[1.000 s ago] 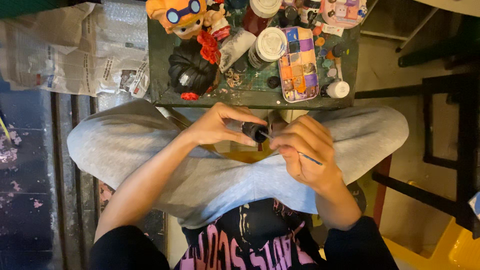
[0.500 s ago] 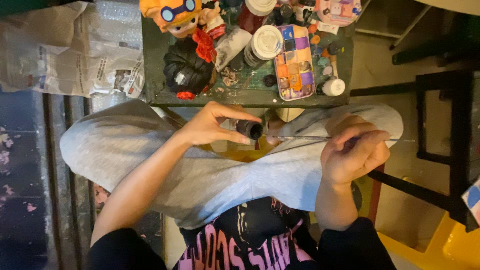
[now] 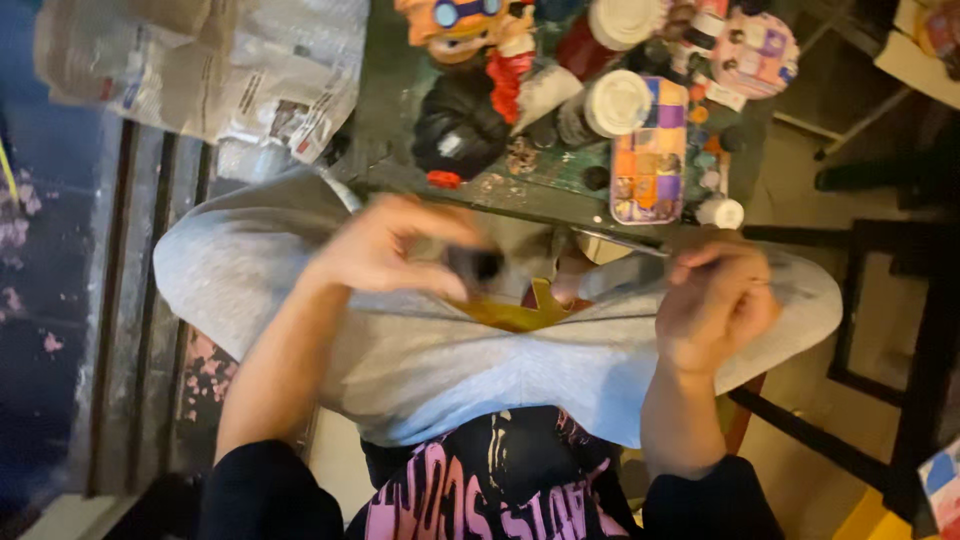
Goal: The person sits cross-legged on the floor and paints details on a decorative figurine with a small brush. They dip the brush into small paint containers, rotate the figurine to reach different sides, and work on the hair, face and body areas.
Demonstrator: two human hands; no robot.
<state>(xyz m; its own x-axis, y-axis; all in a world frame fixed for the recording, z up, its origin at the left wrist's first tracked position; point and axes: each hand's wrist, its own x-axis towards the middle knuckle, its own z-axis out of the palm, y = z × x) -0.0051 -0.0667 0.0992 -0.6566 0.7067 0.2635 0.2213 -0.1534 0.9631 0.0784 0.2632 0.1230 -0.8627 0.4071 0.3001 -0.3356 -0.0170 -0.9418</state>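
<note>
Left hand: the left hand [image 3: 385,245] hovers over the lap in grey trousers, blurred; its fingers [image 3: 440,285] curl round and pinch a small dark round-bodied paint bottle [image 3: 478,265], held just above the knees and near the table edge.

Right hand: the right hand [image 3: 715,300] is drawn out to the side, well apart from the bottle; its fingers are closed together around a thin pale-handled paintbrush [image 3: 625,275] whose tip points back toward the bottle (the blur hides the exact grip).

Progress: judging from the spread of opened paints, painting looks well under way; the brush is clear of the bottle and no figure is in hand, so more colouring seems left to do.

Table: a dark green paint-spattered table [image 3: 400,120] carries one rectangular multicolour paint palette [image 3: 650,150]; one black rounded figure with red feet [image 3: 458,130]; one orange cartoon figure with goggles [image 3: 455,20]; two white round-lidded jars [image 3: 618,102]; one small white bottle [image 3: 722,212].

Count in hand: one bottle; one brush.

Surroundings: crumpled sheets of newspaper [image 3: 250,80] lie at the table's left end; a dark chair frame [image 3: 890,300] stands to the right.
</note>
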